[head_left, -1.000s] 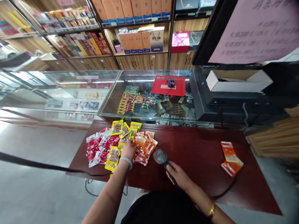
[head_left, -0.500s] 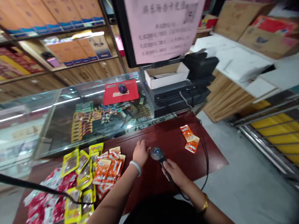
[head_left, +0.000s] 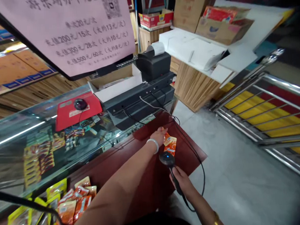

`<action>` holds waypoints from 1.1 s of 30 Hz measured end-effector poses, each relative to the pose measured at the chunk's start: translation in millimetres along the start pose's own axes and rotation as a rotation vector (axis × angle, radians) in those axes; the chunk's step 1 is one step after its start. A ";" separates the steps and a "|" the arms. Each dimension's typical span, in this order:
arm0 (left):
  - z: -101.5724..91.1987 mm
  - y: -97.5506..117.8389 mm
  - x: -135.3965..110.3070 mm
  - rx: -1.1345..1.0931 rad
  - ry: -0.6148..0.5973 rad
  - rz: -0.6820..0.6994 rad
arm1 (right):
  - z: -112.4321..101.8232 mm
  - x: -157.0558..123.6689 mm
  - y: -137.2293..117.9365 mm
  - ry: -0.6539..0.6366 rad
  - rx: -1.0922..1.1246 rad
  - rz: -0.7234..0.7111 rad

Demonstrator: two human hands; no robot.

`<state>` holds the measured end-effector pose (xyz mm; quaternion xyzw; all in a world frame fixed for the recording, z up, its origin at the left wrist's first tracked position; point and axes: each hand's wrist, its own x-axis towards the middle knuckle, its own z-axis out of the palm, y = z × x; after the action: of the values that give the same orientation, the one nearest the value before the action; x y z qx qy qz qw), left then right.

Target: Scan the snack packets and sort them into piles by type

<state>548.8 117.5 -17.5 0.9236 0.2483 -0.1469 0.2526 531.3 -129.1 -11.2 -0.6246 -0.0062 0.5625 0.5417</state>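
Note:
My right hand (head_left: pixel 182 181) is wrapped around the handle of a black barcode scanner (head_left: pixel 167 158) with a blue light on its head. Over on the right part of the dark red counter top (head_left: pixel 153 174) lie two overlapping orange snack packets (head_left: pixel 170 145). My left hand (head_left: pixel 158 136) has its fingers closed on the far end of the upper packet, partly hiding it. A pile of orange snack packets (head_left: pixel 67 212) sits at the lower left, beside yellow-edged snack packets (head_left: pixel 18 218), partly cut off by the frame.
Behind the counter top is a glass display case (head_left: pixel 10 140) with a red mouse pad (head_left: pixel 62 113) and a black mouse (head_left: pixel 80 104). A printer (head_left: pixel 154 65) and a white open box (head_left: pixel 121 89) stand beyond. The scanner's cable (head_left: pixel 202 177) loops at right, near a metal railing (head_left: pixel 243 127).
The view has swung right. My left hand has moved rightward from bare counter to the two orange packets and closed on one. The scanner stays in my right hand, now near those packets.

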 end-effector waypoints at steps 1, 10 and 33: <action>-0.5 2.5 6.3 0.015 -0.039 -0.023 | -1.0 0.0 0.7 -0.002 0.004 0.002; 17.2 -39.6 -46.7 0.025 -0.019 -0.107 | 3.7 5.1 13.3 -0.092 -0.067 0.028; 62.6 -150.6 -351.9 -0.284 0.235 -0.809 | 154.1 -46.6 52.4 -0.634 -0.542 0.040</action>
<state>166.2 61.2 11.0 0.7188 0.6343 -0.0924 0.2690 373.4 -76.3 19.2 -0.5405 -0.3086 0.7152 0.3180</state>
